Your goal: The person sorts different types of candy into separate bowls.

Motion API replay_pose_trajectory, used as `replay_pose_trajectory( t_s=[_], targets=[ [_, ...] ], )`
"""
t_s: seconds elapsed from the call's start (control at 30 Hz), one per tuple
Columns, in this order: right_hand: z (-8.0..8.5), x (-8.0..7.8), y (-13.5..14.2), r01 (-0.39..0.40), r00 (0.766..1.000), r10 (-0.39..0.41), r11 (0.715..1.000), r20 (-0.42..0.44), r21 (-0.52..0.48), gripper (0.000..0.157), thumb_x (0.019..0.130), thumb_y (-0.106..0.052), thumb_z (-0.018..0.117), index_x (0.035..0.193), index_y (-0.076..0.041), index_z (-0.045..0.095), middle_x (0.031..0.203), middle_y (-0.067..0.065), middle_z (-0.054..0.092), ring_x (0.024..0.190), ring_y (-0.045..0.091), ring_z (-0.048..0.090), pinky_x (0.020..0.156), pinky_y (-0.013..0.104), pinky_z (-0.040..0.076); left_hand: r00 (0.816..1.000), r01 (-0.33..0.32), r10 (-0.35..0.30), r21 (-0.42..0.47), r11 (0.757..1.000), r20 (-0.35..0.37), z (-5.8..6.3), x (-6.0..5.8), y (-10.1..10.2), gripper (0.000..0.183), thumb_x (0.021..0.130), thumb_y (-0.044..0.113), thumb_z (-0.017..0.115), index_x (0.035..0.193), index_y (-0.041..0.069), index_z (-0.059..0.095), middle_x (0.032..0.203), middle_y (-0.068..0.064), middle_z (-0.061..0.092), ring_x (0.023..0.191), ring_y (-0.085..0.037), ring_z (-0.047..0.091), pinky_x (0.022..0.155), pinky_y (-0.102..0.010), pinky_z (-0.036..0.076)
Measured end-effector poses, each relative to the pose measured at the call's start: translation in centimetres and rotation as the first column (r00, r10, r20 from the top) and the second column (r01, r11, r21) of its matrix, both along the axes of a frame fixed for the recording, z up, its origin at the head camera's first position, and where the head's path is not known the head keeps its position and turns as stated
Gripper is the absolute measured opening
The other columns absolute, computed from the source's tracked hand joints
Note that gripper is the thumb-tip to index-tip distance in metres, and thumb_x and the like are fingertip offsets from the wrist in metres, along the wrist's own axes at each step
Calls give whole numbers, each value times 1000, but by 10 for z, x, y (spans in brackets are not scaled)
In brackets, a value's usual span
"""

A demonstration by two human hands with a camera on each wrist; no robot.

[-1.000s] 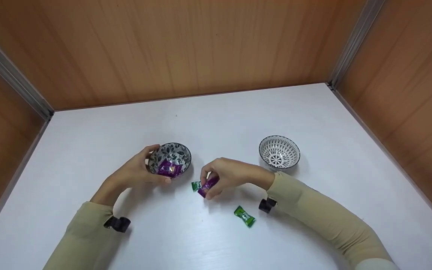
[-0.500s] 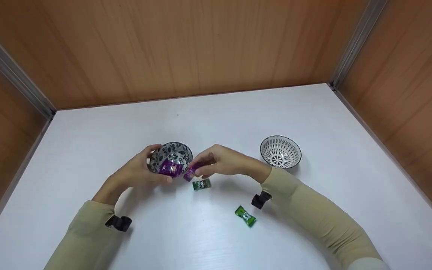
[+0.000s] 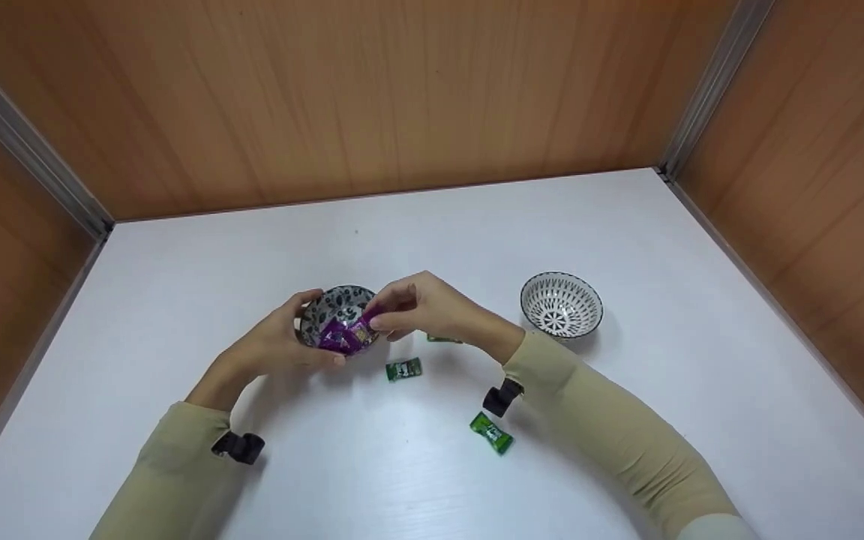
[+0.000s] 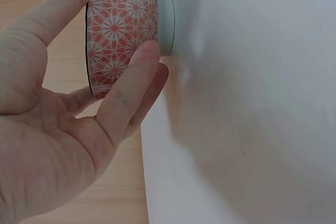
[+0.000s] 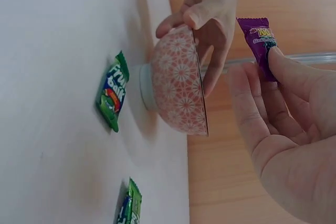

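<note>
A small bowl (image 3: 336,300) has a dark leaf pattern inside and a pink flowered outer wall (image 4: 123,30). My left hand (image 3: 278,341) holds it by the side, thumb near the front rim and fingers round the far side. Purple-wrapped candy (image 3: 336,339) lies in the bowl. Over the bowl's right rim, my right hand (image 3: 436,306) pinches another purple-wrapped candy (image 5: 260,45) between thumb and fingers. The right wrist view shows this candy above the opening, apart from the rim. How many candies lie inside is unclear.
Green-wrapped candies lie on the white table (image 3: 312,480): one (image 3: 403,369) just before the bowl, one (image 3: 491,433) nearer, one (image 3: 444,340) partly under the right hand. A second bowl (image 3: 561,304), white with dark dashes, stands at right. Wooden panels (image 3: 402,97) enclose the table.
My right hand has lifted the purple candy off the table and carried it left and away from me to the bowl. Green candies behind it came into view. The left hand stays on the bowl.
</note>
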State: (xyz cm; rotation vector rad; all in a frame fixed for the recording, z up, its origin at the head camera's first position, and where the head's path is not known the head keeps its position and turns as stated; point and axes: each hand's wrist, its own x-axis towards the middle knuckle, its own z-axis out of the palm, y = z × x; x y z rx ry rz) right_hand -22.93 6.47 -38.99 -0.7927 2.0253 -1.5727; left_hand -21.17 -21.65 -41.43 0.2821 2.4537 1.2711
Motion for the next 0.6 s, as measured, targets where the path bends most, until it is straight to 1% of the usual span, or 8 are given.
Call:
replay_pose_trajectory(
  t_s=[0.17, 0.27, 0.37, 0.47, 0.6],
  targets=[
    [-3, -6, -7, 45, 998, -44, 999, 53, -27, 23, 94, -14, 75, 114, -3, 74, 103, 9, 75, 93, 31, 73, 81, 38, 61, 1000, 0, 0, 10, 1000, 3, 0, 1, -1, 128, 64, 37, 98, 160, 10, 19, 148, -25, 35, 134, -41, 42, 111, -54, 39],
    [-5, -11, -10, 99, 988, -89, 992, 123, -76, 25, 93, -13, 75, 115, -1, 72, 104, 12, 74, 91, 25, 73, 84, 39, 61, 1000, -3, 3, 8, 1000, 4, 0, 1, 0, 127, 64, 37, 98, 160, 10, 19, 149, -26, 35, 135, -41, 42, 112, -55, 38],
    [-6, -16, -13, 162, 967, -129, 977, 222, -136, 27, 93, -11, 76, 116, 1, 70, 106, 15, 73, 92, 25, 74, 86, 41, 60, 1000, -4, 4, -5, 1000, 8, 1, 1, 1, 126, 66, 36, 97, 161, 10, 18, 151, -25, 33, 137, -42, 40, 113, -56, 36],
    [-8, -19, -16, 205, 942, -151, 966, 301, -159, 29, 92, -9, 75, 118, 2, 69, 108, 17, 73, 94, 26, 74, 86, 40, 60, 1000, -7, 7, -16, 1000, 12, 1, 1, 1, 124, 69, 34, 96, 161, 11, 17, 152, -25, 33, 138, -42, 38, 114, -56, 35],
    [-9, -21, -18, 226, 924, -161, 962, 346, -156, 30, 93, -6, 73, 122, 3, 68, 109, 18, 73, 96, 28, 74, 85, 37, 60, 1000, -8, 8, -17, 1000, 11, 0, 1, 1, 125, 68, 36, 96, 161, 11, 17, 152, -25, 33, 138, -42, 38, 114, -56, 35]
  ],
)
